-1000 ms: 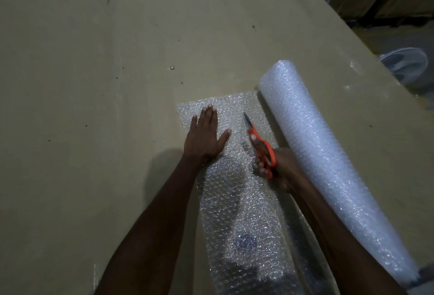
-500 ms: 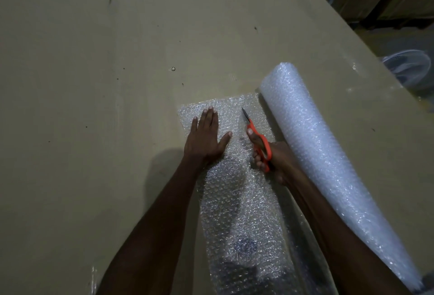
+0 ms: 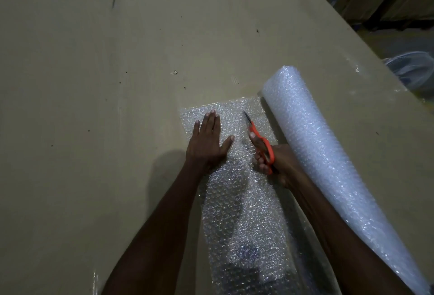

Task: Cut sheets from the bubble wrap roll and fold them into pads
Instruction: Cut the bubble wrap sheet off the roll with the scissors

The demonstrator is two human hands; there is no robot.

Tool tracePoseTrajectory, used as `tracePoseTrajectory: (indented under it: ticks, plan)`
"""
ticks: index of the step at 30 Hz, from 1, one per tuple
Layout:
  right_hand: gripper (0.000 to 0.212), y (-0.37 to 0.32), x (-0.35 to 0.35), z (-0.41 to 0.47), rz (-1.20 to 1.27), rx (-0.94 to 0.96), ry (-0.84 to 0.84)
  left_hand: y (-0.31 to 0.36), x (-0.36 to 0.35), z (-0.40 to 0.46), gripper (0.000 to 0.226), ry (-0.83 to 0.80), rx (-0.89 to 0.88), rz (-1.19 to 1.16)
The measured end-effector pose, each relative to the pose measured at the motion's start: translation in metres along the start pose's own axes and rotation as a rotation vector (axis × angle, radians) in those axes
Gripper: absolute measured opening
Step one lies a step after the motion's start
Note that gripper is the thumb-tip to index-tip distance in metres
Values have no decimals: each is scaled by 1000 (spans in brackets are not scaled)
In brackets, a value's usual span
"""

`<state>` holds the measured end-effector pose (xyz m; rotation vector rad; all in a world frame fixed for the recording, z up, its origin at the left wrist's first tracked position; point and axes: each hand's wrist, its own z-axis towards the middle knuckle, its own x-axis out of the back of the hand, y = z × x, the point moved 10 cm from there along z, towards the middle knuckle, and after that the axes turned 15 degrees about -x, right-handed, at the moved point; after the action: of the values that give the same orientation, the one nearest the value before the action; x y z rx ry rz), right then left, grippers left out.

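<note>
change: scissors [image 3: 258, 137] have crept further along the sheet since a second ago; left hand hasn't budged.
left hand [image 3: 207, 142]: fingers straight, flat, pressing the unrolled sheet [image 3: 242, 200] onto the cardboard table [image 3: 94, 83].
right hand [image 3: 272, 163]: fingers curled through the orange handles, blades pointing away from me, near the sheet's far edge.
roll [image 3: 324, 151]: lying just right of the sheet, on the table.
step: I'd say cutting, nearly through.
next: I'd finish the last snips, then free the sheet for folding.

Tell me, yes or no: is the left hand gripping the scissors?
No: the left hand lies flat on the sheet, while the right hand holds the scissors.
</note>
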<state>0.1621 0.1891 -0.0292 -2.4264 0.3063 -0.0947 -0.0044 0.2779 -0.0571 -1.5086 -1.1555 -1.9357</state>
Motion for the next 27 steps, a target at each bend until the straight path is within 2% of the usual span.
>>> tracePoseTrajectory:
  ticks: [6,10,21,27]
  plan:
    - [58,-3,-3,3,-16,-7,13,0,1,-1,80,10,5,-14]
    - [45,-13,-6,2,-99,33,10,0,0,-3,80,25,13,-16]
    - [66,-20,-7,9,-82,41,21,0,1,-2,80,43,19,-16]
    - [58,-22,-9,9,-80,35,16,-3,5,2,86,45,4,0]
